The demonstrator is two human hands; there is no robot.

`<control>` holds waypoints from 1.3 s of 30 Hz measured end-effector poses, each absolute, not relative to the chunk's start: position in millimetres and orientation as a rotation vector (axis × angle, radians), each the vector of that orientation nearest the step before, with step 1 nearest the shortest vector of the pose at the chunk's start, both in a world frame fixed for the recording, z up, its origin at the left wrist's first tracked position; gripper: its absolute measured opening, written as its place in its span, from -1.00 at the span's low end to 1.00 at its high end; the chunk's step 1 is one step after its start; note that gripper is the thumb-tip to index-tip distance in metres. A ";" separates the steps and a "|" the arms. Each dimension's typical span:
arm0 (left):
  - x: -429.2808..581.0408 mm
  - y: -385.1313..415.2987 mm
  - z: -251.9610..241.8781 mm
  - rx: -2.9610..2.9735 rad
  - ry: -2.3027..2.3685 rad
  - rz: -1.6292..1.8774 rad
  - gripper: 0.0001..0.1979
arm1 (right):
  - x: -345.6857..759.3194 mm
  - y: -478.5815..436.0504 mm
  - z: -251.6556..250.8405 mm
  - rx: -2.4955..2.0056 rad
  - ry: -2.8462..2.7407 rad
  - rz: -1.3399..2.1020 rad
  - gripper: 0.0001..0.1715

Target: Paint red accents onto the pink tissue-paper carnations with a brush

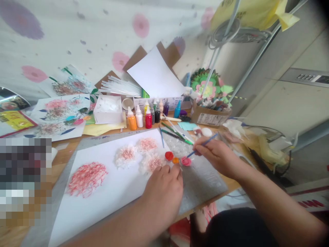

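Observation:
My right hand is closed around a thin blue paintbrush, whose tip sits in a small pink paint cap. Beside that cap lie a red cap and an orange one. My left hand rests with curled fingers at the right edge of a white sheet, just below the caps; what its fingertips press on is hidden. The sheet carries one red scribbled flower and three pale pink dabbed flowers.
A row of small paint bottles stands behind the sheet, with loose brushes, a white box and a cardboard box of supplies. Finished flower paintings lie at the left. The table edge runs close under my arms.

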State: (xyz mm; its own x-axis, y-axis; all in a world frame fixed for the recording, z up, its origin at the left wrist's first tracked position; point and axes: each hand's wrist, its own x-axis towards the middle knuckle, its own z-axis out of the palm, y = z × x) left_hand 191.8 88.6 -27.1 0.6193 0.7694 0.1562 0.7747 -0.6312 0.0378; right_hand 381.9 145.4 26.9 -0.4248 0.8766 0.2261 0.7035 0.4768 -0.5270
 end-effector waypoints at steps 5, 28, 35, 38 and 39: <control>190.3 88.4 -29.3 -2.790 -1.327 -0.254 -0.70 | 385.9 144.6 26.9 -1.305 -2.233 0.502 -0.73; 190.7 88.3 -26.5 -2.798 -1.335 -0.226 -0.69 | 388.7 140.4 30.0 -1.349 -2.177 0.466 -0.73; 190.1 87.6 -25.3 -2.799 -1.325 -0.227 -0.70 | 388.4 142.0 27.6 -1.348 -2.178 0.464 -0.75; 190.4 87.8 -24.9 -2.794 -1.332 -0.221 -0.69 | 387.8 142.1 27.3 -1.357 -2.177 0.454 -0.74; 190.6 87.8 -24.7 -2.793 -1.330 -0.219 -0.70 | 387.6 142.0 27.4 -1.361 -2.167 0.449 -0.73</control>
State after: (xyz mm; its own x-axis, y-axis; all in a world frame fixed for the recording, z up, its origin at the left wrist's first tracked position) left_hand 190.6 87.8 -24.7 0.6224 0.7692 0.1447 0.7750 -0.6315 0.0240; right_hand 387.6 142.0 27.4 -0.3466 0.9003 0.2632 0.7214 0.4352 -0.5387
